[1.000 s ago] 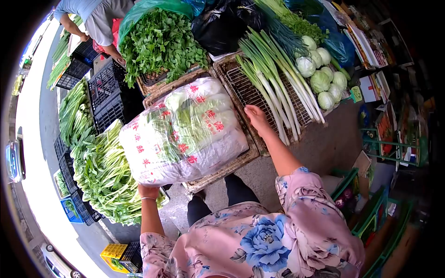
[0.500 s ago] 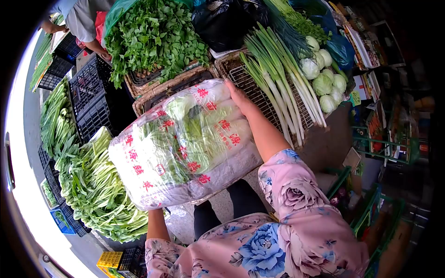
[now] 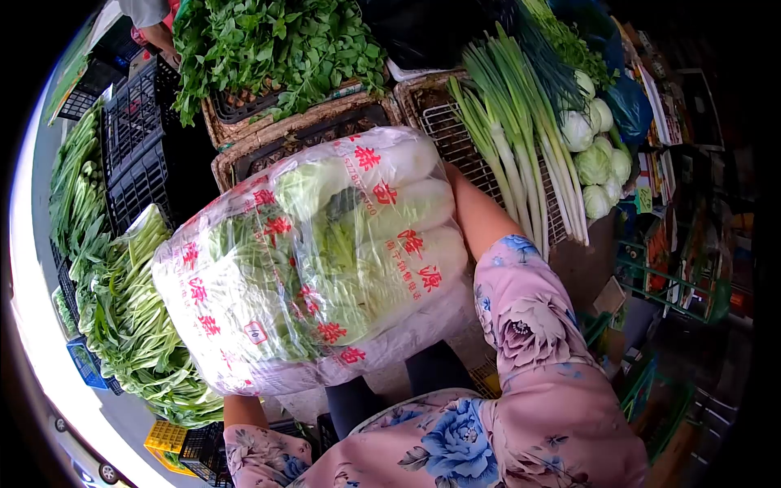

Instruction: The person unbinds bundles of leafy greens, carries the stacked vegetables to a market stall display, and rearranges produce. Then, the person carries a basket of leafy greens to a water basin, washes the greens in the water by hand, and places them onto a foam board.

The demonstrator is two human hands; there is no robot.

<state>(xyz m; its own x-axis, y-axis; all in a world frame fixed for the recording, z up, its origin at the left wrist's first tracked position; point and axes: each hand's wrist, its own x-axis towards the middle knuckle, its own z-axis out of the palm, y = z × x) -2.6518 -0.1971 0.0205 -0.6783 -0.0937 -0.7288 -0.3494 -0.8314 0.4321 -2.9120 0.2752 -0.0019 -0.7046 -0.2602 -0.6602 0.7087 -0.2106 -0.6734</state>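
Shadows obscure green racks [image 3: 719, 302]; bagged vegetables [image 3: 321, 268] hide both hands.

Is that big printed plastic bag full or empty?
Full: the bag bulges, with greens pressed up against its clear plastic. Whether its mouth is closed, I cannot tell.

Glossy, crinkled clear plastic around the bagged cabbages [image 3: 325, 260]; matt, floral-printed pink cloth on the sleeve [image 3: 533, 325].
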